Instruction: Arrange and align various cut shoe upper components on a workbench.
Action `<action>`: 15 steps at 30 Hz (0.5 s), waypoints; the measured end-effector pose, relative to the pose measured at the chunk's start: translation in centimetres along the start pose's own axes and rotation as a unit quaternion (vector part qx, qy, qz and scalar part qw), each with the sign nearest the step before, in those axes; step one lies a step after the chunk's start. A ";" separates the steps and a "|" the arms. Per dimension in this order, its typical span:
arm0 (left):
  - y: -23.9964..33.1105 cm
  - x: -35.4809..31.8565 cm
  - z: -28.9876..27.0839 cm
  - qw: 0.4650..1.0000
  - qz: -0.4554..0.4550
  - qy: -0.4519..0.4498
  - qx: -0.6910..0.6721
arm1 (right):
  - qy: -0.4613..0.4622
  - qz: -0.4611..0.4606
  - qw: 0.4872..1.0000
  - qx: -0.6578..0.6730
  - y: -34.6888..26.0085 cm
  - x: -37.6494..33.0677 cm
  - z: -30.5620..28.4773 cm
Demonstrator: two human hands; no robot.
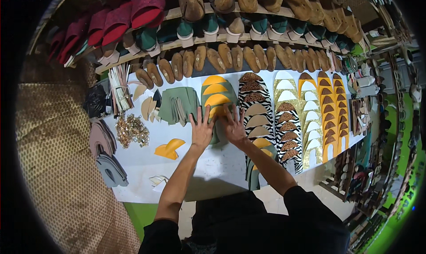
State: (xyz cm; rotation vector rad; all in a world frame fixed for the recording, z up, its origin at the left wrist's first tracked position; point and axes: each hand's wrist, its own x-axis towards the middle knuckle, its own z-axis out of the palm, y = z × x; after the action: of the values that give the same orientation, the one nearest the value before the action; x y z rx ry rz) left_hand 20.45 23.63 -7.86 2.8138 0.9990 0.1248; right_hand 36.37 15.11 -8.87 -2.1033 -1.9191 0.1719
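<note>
My left hand (202, 132) and my right hand (234, 128) lie side by side at the lower end of an overlapping column of green cut pieces (230, 96). Yellow half-moon pieces (216, 99) sit one below another on that column. Both hands have their fingers stretched out and spread, touching the lowest yellow piece and the green material around it. Its lower edge is partly hidden by the fingers. Left of my hands is a stack of green pieces (185, 99). A few loose yellow half-moons (169, 148) lie on the white table (208, 174) near my left forearm.
Zebra-patterned columns (266, 101), gold glitter pieces (307, 154) and orange pieces (325, 157) fill the right side. Gold buckle-like bits (132, 130), pink pieces (102, 136) and grey pieces (110, 169) lie left. Wooden shoe lasts (215, 58) and red slippers (148, 7) line the back shelves.
</note>
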 end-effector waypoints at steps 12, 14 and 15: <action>0.7 -0.4 -1.2 0.998 -0.032 -0.046 0.016 | 0.019 0.083 0.995 -0.050 2.2 -2.1 -0.2; 0.2 -1.3 -0.2 0.999 -0.026 -0.027 0.035 | 0.038 0.075 0.996 -0.029 1.3 -1.4 -0.6; -0.1 -1.5 0.1 0.998 -0.019 -0.011 0.052 | 0.028 0.089 0.995 -0.023 0.8 -0.9 -1.0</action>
State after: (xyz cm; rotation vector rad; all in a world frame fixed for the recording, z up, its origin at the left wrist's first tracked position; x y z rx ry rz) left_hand 19.26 22.70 -7.99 2.8807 1.0840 0.0390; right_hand 37.29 14.02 -8.22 -2.2836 -1.7196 0.1053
